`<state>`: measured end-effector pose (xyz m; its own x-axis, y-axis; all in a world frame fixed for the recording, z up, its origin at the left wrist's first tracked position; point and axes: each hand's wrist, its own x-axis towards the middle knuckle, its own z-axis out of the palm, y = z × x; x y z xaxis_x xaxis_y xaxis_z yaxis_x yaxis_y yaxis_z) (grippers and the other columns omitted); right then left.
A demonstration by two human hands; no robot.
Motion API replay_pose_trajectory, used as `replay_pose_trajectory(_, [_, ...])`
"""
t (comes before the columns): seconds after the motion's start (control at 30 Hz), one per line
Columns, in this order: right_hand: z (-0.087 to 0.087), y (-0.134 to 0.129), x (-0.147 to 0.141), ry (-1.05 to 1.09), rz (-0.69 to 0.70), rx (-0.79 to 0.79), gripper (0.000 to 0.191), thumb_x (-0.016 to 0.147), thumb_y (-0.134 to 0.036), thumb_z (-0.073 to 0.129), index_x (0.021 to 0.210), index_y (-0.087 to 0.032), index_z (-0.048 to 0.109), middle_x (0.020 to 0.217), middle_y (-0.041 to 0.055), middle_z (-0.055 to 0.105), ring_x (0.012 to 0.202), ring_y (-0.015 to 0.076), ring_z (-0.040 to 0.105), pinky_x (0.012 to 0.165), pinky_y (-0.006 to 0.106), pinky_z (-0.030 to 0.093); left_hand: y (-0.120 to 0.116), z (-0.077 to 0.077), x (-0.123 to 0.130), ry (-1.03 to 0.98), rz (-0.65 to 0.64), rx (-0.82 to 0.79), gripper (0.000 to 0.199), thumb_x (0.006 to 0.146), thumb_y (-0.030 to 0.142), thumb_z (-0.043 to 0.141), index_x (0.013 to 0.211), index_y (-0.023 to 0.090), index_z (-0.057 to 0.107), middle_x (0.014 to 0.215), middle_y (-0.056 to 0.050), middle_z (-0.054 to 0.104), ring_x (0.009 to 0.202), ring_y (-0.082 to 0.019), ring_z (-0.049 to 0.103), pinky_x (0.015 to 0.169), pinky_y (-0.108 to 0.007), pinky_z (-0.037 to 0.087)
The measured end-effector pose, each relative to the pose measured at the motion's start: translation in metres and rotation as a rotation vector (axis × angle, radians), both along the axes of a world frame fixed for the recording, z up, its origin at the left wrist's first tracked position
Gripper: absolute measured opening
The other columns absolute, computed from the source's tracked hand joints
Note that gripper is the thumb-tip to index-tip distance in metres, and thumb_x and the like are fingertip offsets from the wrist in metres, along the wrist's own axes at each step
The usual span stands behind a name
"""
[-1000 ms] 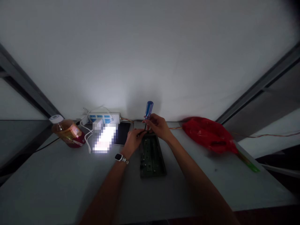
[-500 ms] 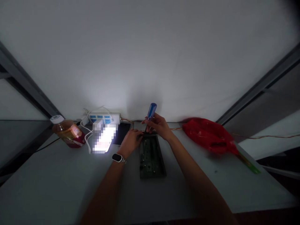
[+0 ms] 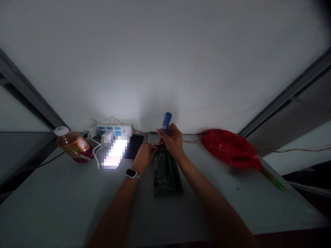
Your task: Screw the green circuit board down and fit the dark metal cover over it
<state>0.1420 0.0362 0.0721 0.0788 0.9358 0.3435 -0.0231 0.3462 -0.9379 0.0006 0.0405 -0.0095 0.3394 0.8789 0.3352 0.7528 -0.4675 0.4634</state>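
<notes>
A dark green circuit board (image 3: 167, 175) in a shallow, dark frame lies lengthwise on the table before me. My left hand (image 3: 144, 154), with a watch at its wrist, has its fingers bent together on the board's far left corner. In my right hand (image 3: 174, 140) is a screwdriver (image 3: 167, 120) with a translucent blue handle, gripped with the handle's end pointing up. The screwdriver's lower part is hidden behind the fingers, over the far end of the board. Whether its tip touches a screw cannot be seen.
Left of the board lie a dark phone (image 3: 134, 147) and a bright, blurred-out screen (image 3: 116, 153). Behind them is a power strip (image 3: 126, 130) with white cables. A bottle (image 3: 76, 146) leans at the far left. A red plastic bag (image 3: 229, 148) lies right, near the wall (image 3: 165, 62).
My right hand has turned and its fingers have closed in around the lower handle, hiding the shaft. The screwdriver has shifted slightly left and up. My left hand stays at the board's corner.
</notes>
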Motion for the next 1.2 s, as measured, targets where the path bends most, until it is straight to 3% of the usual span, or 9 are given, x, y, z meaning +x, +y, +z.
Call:
replay_pose_trajectory(0.13, [-0.003,-0.001,-0.007,0.115,-0.017,-0.043,0.047,0.074,-0.05,0.076,0.075,-0.025,0.036,0.068,-0.0059,0.067,0.039,0.0117,0.059,0.036,0.021,0.042,0.001,-0.002,-0.001,0.001,0.005,0.006,0.015,0.089,0.021,0.063,0.091,0.021,0.078,0.082,-0.006,0.071,0.085,-0.022,0.059,0.077,-0.033,0.043])
replay_pose_trajectory(0.37, [0.002,0.008,0.017,0.084,0.382,-0.135,0.043,0.074,-0.053,0.075,0.095,-0.023,0.055,0.08,-0.0006,0.074,0.049,0.0111,0.064,0.043,0.02,0.049,-0.004,0.003,-0.003,-0.013,-0.037,0.032,0.019,0.092,0.024,0.059,0.094,0.022,0.077,0.083,-0.005,0.07,0.086,-0.023,0.056,0.077,-0.035,0.043])
replay_pose_trajectory(0.5, [0.0,0.012,0.026,0.069,0.485,-0.143,0.039,0.075,-0.05,0.076,0.095,-0.022,0.057,0.087,0.001,0.075,0.054,0.0124,0.067,0.044,0.021,0.05,-0.007,0.007,-0.004,-0.007,-0.053,0.048,0.023,0.094,0.025,0.054,0.091,0.022,0.077,0.08,-0.005,0.068,0.082,-0.022,0.055,0.077,-0.036,0.044])
replay_pose_trajectory(0.77, [-0.008,0.012,0.023,-0.004,0.374,-0.102,0.04,0.074,-0.05,0.076,0.096,-0.023,0.056,0.083,0.0,0.074,0.048,0.0117,0.063,0.042,0.022,0.048,-0.005,0.006,-0.005,-0.009,-0.045,0.054,0.02,0.091,0.024,0.057,0.095,0.022,0.076,0.081,-0.006,0.067,0.085,-0.023,0.056,0.08,-0.039,0.046])
replay_pose_trajectory(0.87, [-0.015,0.011,0.026,-0.11,0.289,-0.069,0.036,0.077,-0.051,0.073,0.094,-0.021,0.061,0.081,0.0009,0.073,0.052,0.0119,0.063,0.045,0.022,0.048,-0.01,0.016,-0.002,-0.041,-0.001,0.072,0.023,0.083,0.015,0.06,0.101,0.021,0.074,0.09,-0.007,0.068,0.089,-0.024,0.058,0.088,-0.042,0.046])
replay_pose_trajectory(0.93, [-0.02,0.009,0.03,-0.191,0.238,-0.034,0.031,0.084,-0.051,0.066,0.09,-0.02,0.064,0.081,0.0022,0.072,0.058,0.0129,0.064,0.049,0.023,0.05,-0.02,0.026,0.006,-0.075,0.0,0.118,0.024,0.077,0.009,0.057,0.093,0.019,0.072,0.09,-0.007,0.068,0.09,-0.024,0.058,0.091,-0.042,0.045])
replay_pose_trajectory(1.03, [-0.025,0.005,0.034,-0.246,0.181,-0.003,0.032,0.09,-0.052,0.057,0.091,-0.02,0.064,0.082,0.0029,0.071,0.062,0.0135,0.064,0.052,0.024,0.052,-0.043,0.036,0.03,-0.116,-0.263,0.132,0.012,0.069,0.01,0.06,0.073,0.019,0.068,0.083,-0.007,0.067,0.093,-0.025,0.059,0.092,-0.039,0.047])
replay_pose_trajectory(1.1, [-0.025,0.003,0.034,-0.235,0.169,-0.011,0.034,0.091,-0.053,0.055,0.093,-0.021,0.063,0.084,0.0029,0.07,0.061,0.0133,0.063,0.05,0.023,0.051,-0.059,0.036,0.051,-0.102,-0.445,0.065,0.014,0.067,0.012,0.06,0.075,0.02,0.068,0.083,-0.006,0.068,0.092,-0.024,0.061,0.091,-0.037,0.048])
replay_pose_trajectory(1.2, [-0.025,0.001,0.033,-0.222,0.17,-0.016,0.034,0.091,-0.054,0.055,0.093,-0.021,0.062,0.084,0.0026,0.069,0.06,0.0126,0.062,0.048,0.023,0.051,-0.073,0.027,0.074,-0.076,-0.583,-0.033,0.013,0.067,0.014,0.062,0.078,0.02,0.068,0.085,-0.006,0.071,0.092,-0.024,0.063,0.088,-0.035,0.049])
